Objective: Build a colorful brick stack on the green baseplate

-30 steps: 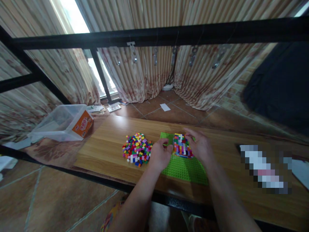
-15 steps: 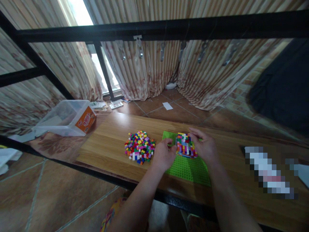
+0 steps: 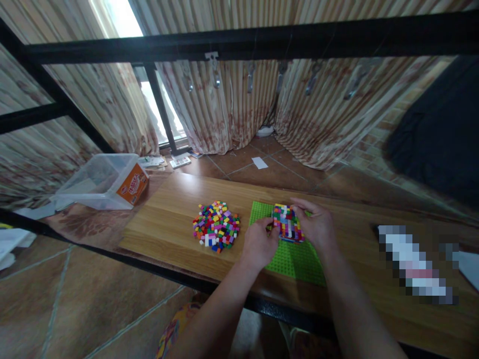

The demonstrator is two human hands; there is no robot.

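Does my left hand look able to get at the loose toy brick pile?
Probably yes: the loose toy brick pile lies on the wooden tabletop beside your left hand, with nothing visible standing between them.

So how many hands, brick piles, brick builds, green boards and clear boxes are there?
Left hand and right hand, bare: 2
Loose multicoloured brick pile: 1
Multicoloured rectangular brick build: 1
Green studded plastic board: 1
Clear plastic box, orange label: 1
Total: 6
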